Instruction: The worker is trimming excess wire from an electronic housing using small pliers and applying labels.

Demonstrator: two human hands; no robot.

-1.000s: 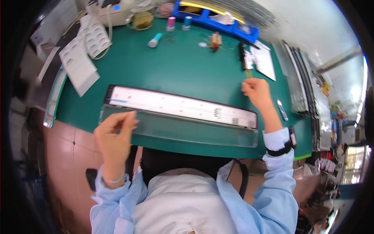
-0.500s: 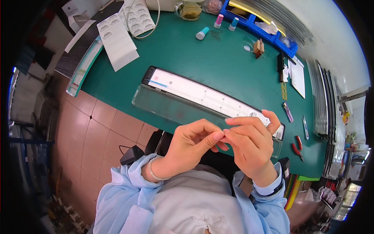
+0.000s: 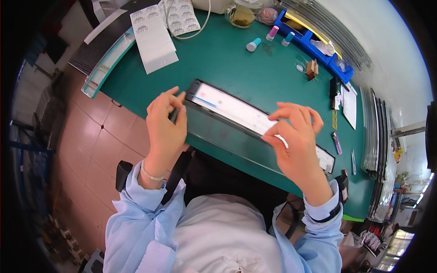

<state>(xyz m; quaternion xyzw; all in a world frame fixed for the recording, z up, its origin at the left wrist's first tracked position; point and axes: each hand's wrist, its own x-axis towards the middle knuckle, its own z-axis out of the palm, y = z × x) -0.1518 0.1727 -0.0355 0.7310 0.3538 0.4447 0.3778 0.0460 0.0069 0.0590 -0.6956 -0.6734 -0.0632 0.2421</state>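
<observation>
A long narrow black-edged case (image 3: 241, 104) with a white insert lies slantwise on the green table. A thin blue strip (image 3: 204, 101) rests near its left end, and the clear lid (image 3: 223, 123) is folded open toward me. My left hand (image 3: 165, 119) is by the case's left end, slightly blurred, thumb and fingers apart. Over the case's right half, my right hand (image 3: 295, 132) has thumb and forefinger pinched together while its other fingers are raised. Whatever is between those fingertips is too small to make out.
Small capped bottles (image 3: 273, 33), a glass teapot (image 3: 241, 16) and a blue bin (image 3: 314, 43) stand at the back. Label sheets (image 3: 154, 43) lie at left, beside a clear green-edged case (image 3: 108, 63). A purple cutter (image 3: 337, 143) and blue pen-like tool (image 3: 353, 162) lie at right.
My hands, fingertips together before, have parted. The left moved left and up to the case's end; the right is over the case. The view has shifted, and my right arm now mostly hides the red pliers.
</observation>
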